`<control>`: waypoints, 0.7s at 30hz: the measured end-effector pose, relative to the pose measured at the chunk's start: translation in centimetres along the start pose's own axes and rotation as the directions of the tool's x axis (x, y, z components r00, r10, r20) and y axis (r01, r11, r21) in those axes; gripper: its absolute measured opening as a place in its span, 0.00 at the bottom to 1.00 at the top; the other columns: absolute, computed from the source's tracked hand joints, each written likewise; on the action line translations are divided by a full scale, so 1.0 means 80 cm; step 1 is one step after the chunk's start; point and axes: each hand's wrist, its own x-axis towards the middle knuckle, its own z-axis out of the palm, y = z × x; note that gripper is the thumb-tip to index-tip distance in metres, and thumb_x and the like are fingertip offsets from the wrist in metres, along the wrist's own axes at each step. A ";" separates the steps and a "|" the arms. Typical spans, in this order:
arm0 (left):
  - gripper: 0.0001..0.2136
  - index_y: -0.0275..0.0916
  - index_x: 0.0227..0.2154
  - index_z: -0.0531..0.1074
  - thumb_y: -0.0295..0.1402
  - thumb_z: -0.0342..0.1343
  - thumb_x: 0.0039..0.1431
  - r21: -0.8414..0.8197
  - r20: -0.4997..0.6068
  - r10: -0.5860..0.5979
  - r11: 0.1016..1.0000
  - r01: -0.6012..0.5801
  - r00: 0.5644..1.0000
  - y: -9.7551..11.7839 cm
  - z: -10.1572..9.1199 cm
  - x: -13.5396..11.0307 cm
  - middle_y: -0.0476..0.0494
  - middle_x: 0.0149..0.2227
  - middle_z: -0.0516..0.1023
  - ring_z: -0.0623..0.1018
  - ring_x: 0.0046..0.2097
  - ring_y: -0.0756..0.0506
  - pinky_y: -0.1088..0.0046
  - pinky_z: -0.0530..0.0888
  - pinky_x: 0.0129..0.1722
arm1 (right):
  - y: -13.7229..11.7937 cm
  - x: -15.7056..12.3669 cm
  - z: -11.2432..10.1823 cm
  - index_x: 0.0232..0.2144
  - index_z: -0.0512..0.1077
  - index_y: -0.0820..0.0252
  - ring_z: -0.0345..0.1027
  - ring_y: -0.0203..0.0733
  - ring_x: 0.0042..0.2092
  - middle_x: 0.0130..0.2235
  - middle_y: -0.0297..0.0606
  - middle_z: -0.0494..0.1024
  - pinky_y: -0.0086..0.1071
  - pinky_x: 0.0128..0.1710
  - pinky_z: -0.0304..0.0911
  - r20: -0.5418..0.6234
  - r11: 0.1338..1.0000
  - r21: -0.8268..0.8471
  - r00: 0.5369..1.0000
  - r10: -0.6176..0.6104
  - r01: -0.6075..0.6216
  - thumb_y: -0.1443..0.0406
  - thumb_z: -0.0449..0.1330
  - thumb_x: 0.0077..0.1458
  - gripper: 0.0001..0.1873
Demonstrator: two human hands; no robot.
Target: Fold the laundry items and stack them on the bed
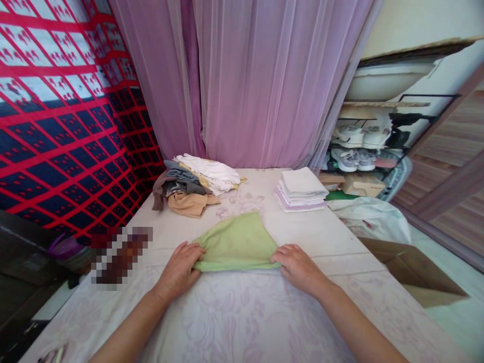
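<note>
Green cloth (236, 242) lies flat on the floral sheet (242, 317), before the loose pile (192, 184) and folded stack (301, 190) — left hand (179, 269) and right hand (298, 267) each pinch a near corner, fingers closed, drawing that edge straight.

Both hands, left hand (180, 269) and right hand (298, 266), pinching green cloth (236, 243) on floral-sheeted bed (242, 317).

clear lane btw clothes heap (192, 186) & folded stack (301, 190), beyond green cloth (236, 242)
</note>
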 end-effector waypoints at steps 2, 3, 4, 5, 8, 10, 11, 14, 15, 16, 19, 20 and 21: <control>0.11 0.45 0.31 0.68 0.25 0.52 0.43 0.002 0.018 0.014 1.000 -0.014 1.000 0.006 -0.010 0.000 0.49 0.46 0.77 0.71 0.54 0.44 0.60 0.53 0.62 | 0.002 -0.002 -0.001 0.35 0.75 0.54 0.69 0.41 0.42 0.36 0.35 0.78 0.34 0.44 0.58 0.039 0.999 0.049 0.999 0.013 -0.015 0.77 0.51 0.44 0.20; 0.10 0.45 0.31 0.69 0.27 0.53 0.44 0.000 0.041 0.022 1.000 -0.022 0.999 0.008 -0.017 0.002 0.49 0.45 0.77 0.72 0.52 0.44 0.61 0.55 0.61 | 0.004 -0.001 -0.003 0.35 0.75 0.54 0.69 0.42 0.42 0.36 0.35 0.78 0.33 0.44 0.58 0.058 0.997 0.071 0.998 0.017 -0.021 0.76 0.52 0.44 0.19; 0.08 0.45 0.32 0.69 0.30 0.55 0.46 -0.006 0.074 0.030 1.000 -0.029 0.997 0.010 -0.024 0.005 0.48 0.44 0.77 0.73 0.50 0.43 0.61 0.58 0.59 | 0.007 -0.001 -0.006 0.34 0.76 0.54 0.69 0.42 0.41 0.36 0.35 0.78 0.33 0.43 0.59 0.084 0.995 0.101 0.996 0.017 -0.026 0.75 0.53 0.45 0.18; 0.07 0.45 0.32 0.70 0.34 0.56 0.48 -0.017 0.113 0.035 0.999 -0.034 0.993 0.011 -0.032 0.010 0.47 0.41 0.77 0.74 0.47 0.43 0.62 0.61 0.56 | 0.010 0.001 -0.009 0.33 0.76 0.54 0.70 0.42 0.41 0.35 0.35 0.78 0.32 0.41 0.60 0.122 0.989 0.146 0.992 0.012 -0.030 0.73 0.54 0.46 0.15; 0.12 0.44 0.35 0.73 0.45 0.52 0.55 -0.051 0.132 -0.010 0.999 0.017 0.991 0.010 -0.050 0.030 0.46 0.36 0.78 0.75 0.41 0.43 0.67 0.68 0.47 | 0.019 0.015 -0.021 0.30 0.77 0.52 0.71 0.40 0.34 0.32 0.33 0.79 0.30 0.36 0.62 0.214 0.953 0.292 0.977 0.014 -0.077 0.66 0.57 0.50 0.09; 0.15 0.43 0.38 0.74 0.45 0.48 0.59 -0.055 0.024 -0.100 0.993 0.101 0.995 0.007 -0.051 0.049 0.44 0.40 0.78 0.75 0.44 0.43 0.68 0.68 0.47 | 0.024 0.037 -0.028 0.31 0.78 0.52 0.72 0.40 0.34 0.32 0.33 0.80 0.30 0.37 0.63 0.118 0.945 0.304 0.989 0.087 -0.119 0.64 0.55 0.52 0.10; 0.15 0.43 0.41 0.74 0.44 0.47 0.60 -0.050 -0.032 -0.146 0.988 0.145 0.989 0.006 -0.049 0.060 0.43 0.43 0.78 0.74 0.47 0.42 0.68 0.67 0.48 | 0.026 0.051 -0.029 0.36 0.78 0.53 0.72 0.42 0.38 0.37 0.36 0.80 0.32 0.41 0.63 -0.004 0.951 0.280 0.990 0.141 -0.134 0.64 0.55 0.52 0.12; 0.18 0.40 0.49 0.71 0.41 0.49 0.59 -0.005 -0.032 -0.234 0.972 0.234 0.972 0.006 -0.033 0.090 0.41 0.50 0.75 0.72 0.52 0.41 0.68 0.65 0.51 | 0.032 0.106 -0.026 0.53 0.69 0.58 0.65 0.48 0.53 0.53 0.45 0.73 0.38 0.54 0.57 -0.269 0.958 0.193 0.928 0.258 -0.210 0.67 0.55 0.52 0.24; 0.18 0.40 0.49 0.71 0.40 0.50 0.59 0.011 -0.004 -0.249 0.968 0.249 0.969 0.007 -0.027 0.097 0.40 0.50 0.76 0.73 0.51 0.40 0.68 0.66 0.50 | 0.034 0.124 -0.022 0.55 0.67 0.59 0.64 0.49 0.55 0.55 0.47 0.71 0.40 0.55 0.57 -0.283 0.945 0.202 0.908 0.309 -0.259 0.66 0.56 0.52 0.26; 0.17 0.40 0.48 0.71 0.40 0.51 0.59 0.022 0.022 -0.257 0.966 0.257 0.966 0.008 -0.021 0.103 0.40 0.48 0.77 0.74 0.50 0.41 0.68 0.67 0.49 | 0.037 0.141 -0.018 0.55 0.66 0.60 0.62 0.50 0.55 0.55 0.49 0.70 0.42 0.55 0.56 -0.259 0.929 0.231 0.902 0.345 -0.289 0.66 0.57 0.51 0.27; 0.12 0.41 0.40 0.75 0.37 0.50 0.59 0.029 0.023 -0.230 0.973 0.230 0.973 0.013 -0.012 0.104 0.42 0.41 0.79 0.75 0.45 0.42 0.68 0.68 0.45 | 0.046 0.170 -0.006 0.45 0.73 0.61 0.66 0.48 0.51 0.49 0.47 0.75 0.40 0.52 0.58 -0.138 0.903 0.335 0.934 0.330 -0.269 0.65 0.58 0.50 0.18; 0.10 0.41 0.37 0.75 0.37 0.50 0.59 0.027 -0.005 -0.200 0.979 0.200 0.980 0.016 -0.011 0.100 0.43 0.41 0.78 0.74 0.45 0.42 0.68 0.67 0.45 | 0.049 0.171 -0.003 0.39 0.75 0.61 0.68 0.46 0.48 0.45 0.44 0.77 0.37 0.50 0.60 -0.114 0.901 0.355 0.946 0.305 -0.248 0.65 0.57 0.50 0.13; 0.09 0.41 0.35 0.75 0.36 0.51 0.59 0.023 -0.038 -0.161 0.986 0.162 0.986 0.018 -0.012 0.094 0.43 0.41 0.78 0.74 0.46 0.42 0.68 0.67 0.46 | 0.052 0.168 -0.002 0.35 0.75 0.60 0.69 0.43 0.44 0.41 0.41 0.78 0.35 0.46 0.62 -0.099 0.899 0.375 0.955 0.281 -0.225 0.65 0.56 0.51 0.10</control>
